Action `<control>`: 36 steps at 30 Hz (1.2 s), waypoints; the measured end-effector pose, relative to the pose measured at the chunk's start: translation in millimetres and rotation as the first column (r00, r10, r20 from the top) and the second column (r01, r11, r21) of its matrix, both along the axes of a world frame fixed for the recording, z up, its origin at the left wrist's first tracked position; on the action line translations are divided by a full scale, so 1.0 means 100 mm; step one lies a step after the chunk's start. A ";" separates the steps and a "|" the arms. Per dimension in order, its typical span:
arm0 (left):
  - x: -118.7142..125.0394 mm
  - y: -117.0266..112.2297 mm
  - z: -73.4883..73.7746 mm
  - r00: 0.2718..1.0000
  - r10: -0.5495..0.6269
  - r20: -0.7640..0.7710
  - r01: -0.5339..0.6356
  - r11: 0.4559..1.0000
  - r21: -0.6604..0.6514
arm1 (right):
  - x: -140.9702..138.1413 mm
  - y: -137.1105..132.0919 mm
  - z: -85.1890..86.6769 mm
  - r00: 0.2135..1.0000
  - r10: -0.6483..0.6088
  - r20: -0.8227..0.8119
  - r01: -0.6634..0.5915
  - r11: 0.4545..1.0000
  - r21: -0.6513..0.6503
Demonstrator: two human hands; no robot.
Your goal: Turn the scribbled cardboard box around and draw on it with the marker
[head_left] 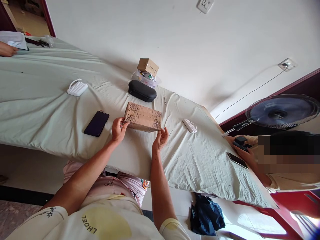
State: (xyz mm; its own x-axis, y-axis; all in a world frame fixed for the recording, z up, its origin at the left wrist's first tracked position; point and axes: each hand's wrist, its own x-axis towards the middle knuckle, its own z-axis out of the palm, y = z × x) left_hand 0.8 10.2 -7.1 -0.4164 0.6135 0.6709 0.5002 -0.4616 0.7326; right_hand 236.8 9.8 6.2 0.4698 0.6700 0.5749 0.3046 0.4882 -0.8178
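A brown cardboard box (143, 117) with black scribbles on its corners lies on the pale green cloth of the table (45, 100). My left hand (118, 129) grips the box's left end, fingers curled round its edge. My right hand (160, 139) is at the box's right front corner, fingers loosely bent and touching or nearly touching it. A dark phone (96, 123) lies just left of my left hand.
A black case (142, 90), a small cardboard box (148, 66) on a clear bag, and two white flat items (77, 87) (190, 125) lie on the cloth. Another person at right holds a black device (241, 142) beside a phone (237, 160). A fan (281, 111) stands behind.
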 end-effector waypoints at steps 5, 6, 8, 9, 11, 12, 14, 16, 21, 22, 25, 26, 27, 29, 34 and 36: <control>-0.05 0.06 -0.06 1.000 -0.002 0.025 0.005 0.995 -0.102 | -0.05 0.05 -0.10 0.988 0.130 0.087 -0.110 0.974 -0.197; -0.05 0.08 -0.08 1.000 0.002 0.013 0.001 0.987 -0.161 | -0.06 0.05 -0.12 0.979 0.173 0.110 -0.139 0.955 -0.262; -0.06 0.11 -0.12 1.000 0.005 -0.020 -0.011 0.960 -0.279 | -0.09 0.05 -0.15 0.962 0.223 0.161 -0.151 0.917 -0.370; -0.06 0.11 -0.14 0.999 0.002 -0.040 -0.015 0.947 -0.320 | -0.09 0.04 -0.16 0.956 0.228 0.187 -0.138 0.906 -0.401; -0.06 0.11 -0.17 0.997 -0.005 -0.082 -0.025 0.935 -0.353 | -0.10 0.03 -0.17 0.950 0.215 0.226 -0.104 0.902 -0.419; -0.05 0.11 -0.18 0.995 -0.004 -0.103 -0.033 0.935 -0.352 | -0.09 0.03 -0.17 0.949 0.208 0.236 -0.094 0.902 -0.420; -0.04 0.10 -0.17 0.990 0.002 -0.144 -0.052 0.936 -0.349 | -0.09 0.02 -0.18 0.947 0.193 0.256 -0.071 0.905 -0.420; -0.03 0.08 -0.16 0.983 0.007 -0.183 -0.074 0.929 -0.364 | -0.08 0.02 -0.18 0.943 0.165 0.291 -0.037 0.916 -0.400; 0.03 0.02 -0.08 0.973 -0.010 -0.231 -0.077 0.928 -0.364 | -0.09 0.00 -0.16 0.920 0.098 0.380 0.032 0.946 -0.322; 0.04 0.00 -0.06 0.974 -0.011 -0.228 -0.071 0.934 -0.349 | -0.10 -0.01 -0.16 0.914 0.090 0.395 0.038 0.952 -0.304; 0.05 -0.04 -0.02 0.976 -0.004 -0.217 -0.063 0.952 -0.300 | -0.12 -0.02 -0.14 0.910 0.059 0.411 0.050 0.967 -0.249; 0.05 -0.05 -0.01 0.977 0.004 -0.215 -0.065 0.958 -0.278 | -0.13 -0.02 -0.13 0.913 0.045 0.404 0.055 0.971 -0.234; 0.05 -0.06 0.01 0.977 0.013 -0.213 -0.068 0.965 -0.251 | -0.13 -0.03 -0.11 0.918 0.028 0.396 0.065 0.974 -0.219; 0.06 -0.07 0.03 0.977 0.033 -0.209 -0.076 0.977 -0.198 | -0.15 -0.05 -0.08 0.920 -0.017 0.392 0.095 0.979 -0.180; 0.14 -0.12 0.07 0.969 0.047 -0.244 -0.089 0.982 -0.166 | -0.28 -0.15 0.02 0.887 -0.088 0.454 0.177 0.972 -0.156; 0.19 -0.14 0.08 0.965 0.047 -0.259 -0.097 0.978 -0.183 | -0.34 -0.19 0.04 0.876 -0.105 0.471 0.208 0.963 -0.172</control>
